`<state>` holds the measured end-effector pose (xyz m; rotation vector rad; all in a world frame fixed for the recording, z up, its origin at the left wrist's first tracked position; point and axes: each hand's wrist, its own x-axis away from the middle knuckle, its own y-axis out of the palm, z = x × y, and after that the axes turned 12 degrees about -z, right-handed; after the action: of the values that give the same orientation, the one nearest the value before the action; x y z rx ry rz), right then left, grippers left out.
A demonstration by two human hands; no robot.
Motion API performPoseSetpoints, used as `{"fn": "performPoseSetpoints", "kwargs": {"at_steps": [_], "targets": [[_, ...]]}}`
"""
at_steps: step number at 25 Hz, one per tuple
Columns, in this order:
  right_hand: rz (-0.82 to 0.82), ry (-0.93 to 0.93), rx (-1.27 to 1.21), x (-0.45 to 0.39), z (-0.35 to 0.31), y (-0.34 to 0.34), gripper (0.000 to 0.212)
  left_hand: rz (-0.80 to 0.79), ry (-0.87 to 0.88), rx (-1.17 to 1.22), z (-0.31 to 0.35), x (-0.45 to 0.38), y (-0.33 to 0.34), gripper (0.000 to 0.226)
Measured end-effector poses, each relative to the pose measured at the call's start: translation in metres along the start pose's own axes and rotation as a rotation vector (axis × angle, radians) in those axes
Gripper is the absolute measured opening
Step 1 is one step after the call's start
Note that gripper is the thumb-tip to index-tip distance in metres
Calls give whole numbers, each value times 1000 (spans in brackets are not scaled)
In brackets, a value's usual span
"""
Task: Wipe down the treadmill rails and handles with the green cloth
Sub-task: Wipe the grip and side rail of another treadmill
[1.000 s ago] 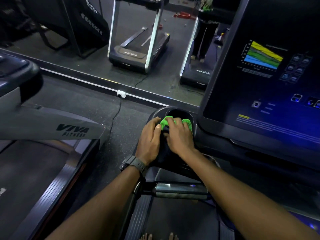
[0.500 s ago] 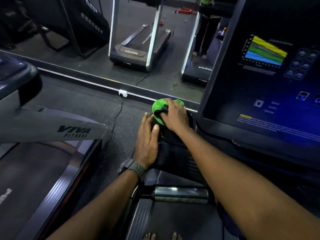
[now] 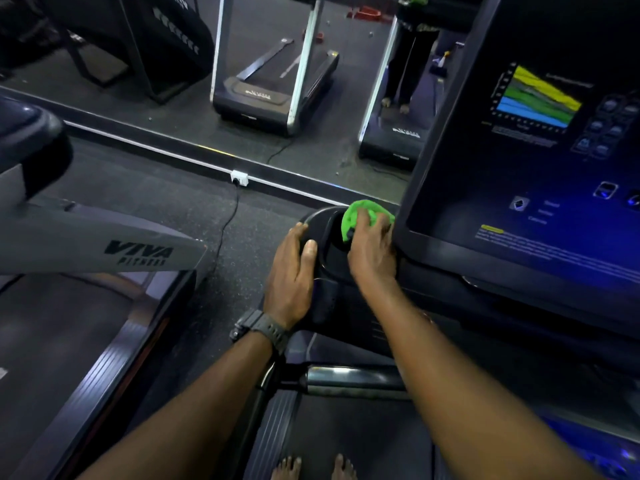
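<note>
The bunched green cloth [image 3: 360, 216] is pressed against the far rim of the black cup holder [image 3: 320, 220] at the left end of the treadmill console. My right hand [image 3: 372, 251] grips the cloth, fingers curled over it, close to the console screen's lower left corner. My left hand [image 3: 291, 271], with a dark watch on the wrist, lies flat on the holder's left outer side, fingers spread, holding nothing. A shiny metal handle bar [image 3: 346, 379] runs crosswise below both forearms.
The tall dark console screen [image 3: 540, 174] rises at the right. A grey neighbouring treadmill arm marked VIVA FITNESS [image 3: 104, 240] stands at the left. Ahead is a floor mirror with a wall socket [image 3: 239, 178] and cable. My bare toes [image 3: 311, 467] show on the belt.
My right hand has carried the green cloth forward and to the right, from the holder's near part to its far rim by the screen. The left hand slid slightly outward along the holder's side.
</note>
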<state>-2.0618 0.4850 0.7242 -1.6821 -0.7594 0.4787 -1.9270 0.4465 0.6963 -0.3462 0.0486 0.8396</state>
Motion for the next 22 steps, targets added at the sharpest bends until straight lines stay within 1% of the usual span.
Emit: {"fn": "performPoseSetpoints", "kwargs": {"at_steps": [1,2,3,5,6,7,9,10,11,12,13,14,15,17,19,22], "targets": [[20,-5,103,14,-4,4,44,-12,-7,-2,0,0,0,69],[29,-6,152,24,-6,5,42,-19,-8,0,0,0,0,70],[18,-8,159,30,-3,3,42,-21,-5,4,1,0,-1,70],[3,-34,170,47,3,-2,50,-31,-1,-4,2,-1,0,69],[-3,-86,207,55,2,-4,53,-40,7,-16,3,0,1,68],[-8,-182,218,59,-3,-3,54,-52,26,-34,3,-1,2,65],[-10,-354,122,52,-14,1,51,-79,73,-46,1,-3,2,56],[-38,-382,92,47,-15,-1,50,-76,81,-36,0,-4,4,55],[-58,-376,106,43,-10,-5,52,-69,72,-24,-2,-4,5,57],[-42,-346,169,42,0,-9,51,-64,53,-17,-3,-3,6,60],[10,-307,282,46,12,-10,47,-55,35,-22,-3,-2,6,63],[27,-255,371,54,18,-11,40,-51,27,-35,-3,-1,6,65],[32,-210,406,54,20,-10,36,-57,22,-51,-2,0,4,66],[23,-126,372,23,10,-10,37,-82,13,-64,0,2,3,68],[-35,-21,342,-1,-7,-8,39,-83,-9,-57,1,5,1,71],[-117,-18,402,7,-12,1,35,-83,-35,-82,5,6,-2,71]]}}
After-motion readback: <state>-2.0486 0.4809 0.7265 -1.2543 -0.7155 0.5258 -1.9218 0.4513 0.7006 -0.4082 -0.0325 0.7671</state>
